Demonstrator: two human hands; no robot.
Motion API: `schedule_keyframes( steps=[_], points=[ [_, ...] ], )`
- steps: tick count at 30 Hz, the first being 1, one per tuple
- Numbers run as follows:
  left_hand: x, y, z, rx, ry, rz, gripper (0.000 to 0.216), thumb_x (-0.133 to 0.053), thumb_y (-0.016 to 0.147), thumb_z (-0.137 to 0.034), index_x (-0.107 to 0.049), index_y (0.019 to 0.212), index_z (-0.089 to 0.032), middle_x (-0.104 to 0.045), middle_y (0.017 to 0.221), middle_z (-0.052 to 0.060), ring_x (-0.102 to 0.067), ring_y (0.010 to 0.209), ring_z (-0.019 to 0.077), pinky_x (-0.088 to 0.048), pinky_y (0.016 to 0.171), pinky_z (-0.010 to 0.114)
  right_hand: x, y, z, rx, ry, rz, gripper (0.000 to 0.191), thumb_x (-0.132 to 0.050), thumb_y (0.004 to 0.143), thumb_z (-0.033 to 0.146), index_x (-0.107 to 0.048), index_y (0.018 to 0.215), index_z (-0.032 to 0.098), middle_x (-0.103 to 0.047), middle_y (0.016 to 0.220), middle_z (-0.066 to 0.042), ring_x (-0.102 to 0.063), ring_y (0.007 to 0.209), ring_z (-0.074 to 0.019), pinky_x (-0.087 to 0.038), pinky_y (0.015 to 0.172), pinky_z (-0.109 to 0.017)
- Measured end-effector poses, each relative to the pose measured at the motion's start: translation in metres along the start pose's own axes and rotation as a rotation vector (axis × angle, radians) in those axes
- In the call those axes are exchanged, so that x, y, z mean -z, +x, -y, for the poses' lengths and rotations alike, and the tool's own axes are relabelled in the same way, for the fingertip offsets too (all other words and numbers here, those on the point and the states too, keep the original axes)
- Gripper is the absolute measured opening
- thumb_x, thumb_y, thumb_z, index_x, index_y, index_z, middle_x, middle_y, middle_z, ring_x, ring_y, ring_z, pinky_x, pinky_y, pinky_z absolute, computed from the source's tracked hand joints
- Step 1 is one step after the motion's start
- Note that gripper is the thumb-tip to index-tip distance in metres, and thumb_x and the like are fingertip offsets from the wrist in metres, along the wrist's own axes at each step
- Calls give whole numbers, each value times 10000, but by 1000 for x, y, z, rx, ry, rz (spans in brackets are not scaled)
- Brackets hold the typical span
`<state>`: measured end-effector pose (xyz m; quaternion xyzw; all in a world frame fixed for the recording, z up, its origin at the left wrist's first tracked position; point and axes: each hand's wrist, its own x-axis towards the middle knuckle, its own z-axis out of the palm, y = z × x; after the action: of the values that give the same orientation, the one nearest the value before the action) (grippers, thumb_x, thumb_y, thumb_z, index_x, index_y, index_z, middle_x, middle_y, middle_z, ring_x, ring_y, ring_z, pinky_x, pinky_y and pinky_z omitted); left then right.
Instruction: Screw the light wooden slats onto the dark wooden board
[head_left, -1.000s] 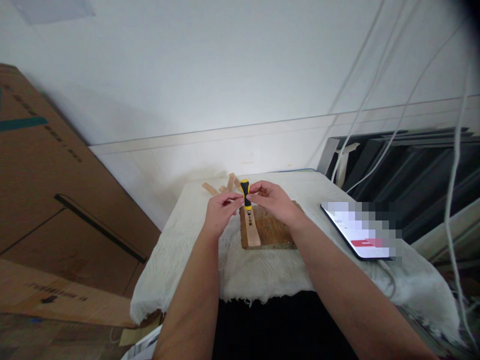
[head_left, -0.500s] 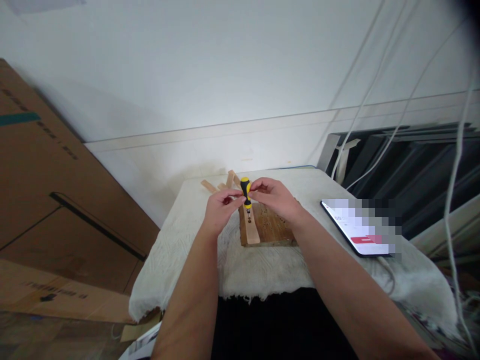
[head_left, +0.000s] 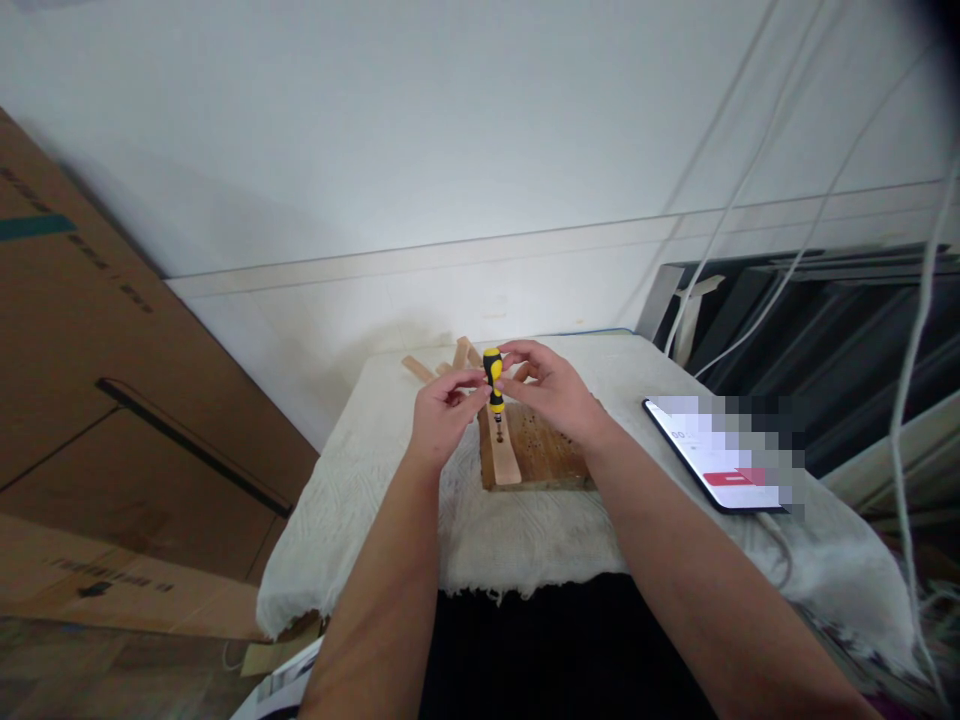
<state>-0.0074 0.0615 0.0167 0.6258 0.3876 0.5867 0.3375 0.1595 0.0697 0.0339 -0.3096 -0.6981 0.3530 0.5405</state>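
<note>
A stubby black-and-yellow screwdriver [head_left: 493,368] stands nearly upright, its tip down at a small dark fastener on a pale wooden strip [head_left: 505,462]. That strip lies across the left end of a brown wooden board [head_left: 546,455] pitted with holes. My left hand [head_left: 444,412] pinches the lower handle from the left between thumb and finger. From the right, my right hand [head_left: 553,392] has its thumb and fingertips at the handle's upper part, the other fingers loosely curled.
Several pale wooden strips [head_left: 418,368] lie behind my left hand. A phone [head_left: 694,450] with a cable is at the right on the white cloth [head_left: 360,500]. Large cardboard [head_left: 150,400] stands left; dark panels [head_left: 847,330] and hanging white cables [head_left: 911,370] are at the right.
The fingers of my right hand have lifted and spread slightly at the top of the handle. The screwdriver's handle shows turned a little. The left hand has barely moved.
</note>
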Motion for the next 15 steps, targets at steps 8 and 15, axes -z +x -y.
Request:
schedule_keyframes(
  steps=[8, 15],
  points=[
    [-1, 1, 2, -64, 87, 30, 274, -738, 674, -331, -713, 889, -164, -693, 826, 43, -424, 489, 52, -316, 458, 205, 4, -3, 7, 37, -82, -52, 270, -579, 759, 209, -641, 1018, 255, -613, 1039, -26, -555, 837, -159, -447, 648, -278],
    [-1, 1, 2, -39, 50, 46, 281, -730, 686, -330, -711, 909, -160, -701, 869, 59, -543, 598, 95, -387, 516, 212, 1, -3, 8, 28, -22, -54, 226, -584, 766, 236, -638, 984, 251, -638, 1090, -27, -560, 804, -155, -465, 651, -293]
  ],
)
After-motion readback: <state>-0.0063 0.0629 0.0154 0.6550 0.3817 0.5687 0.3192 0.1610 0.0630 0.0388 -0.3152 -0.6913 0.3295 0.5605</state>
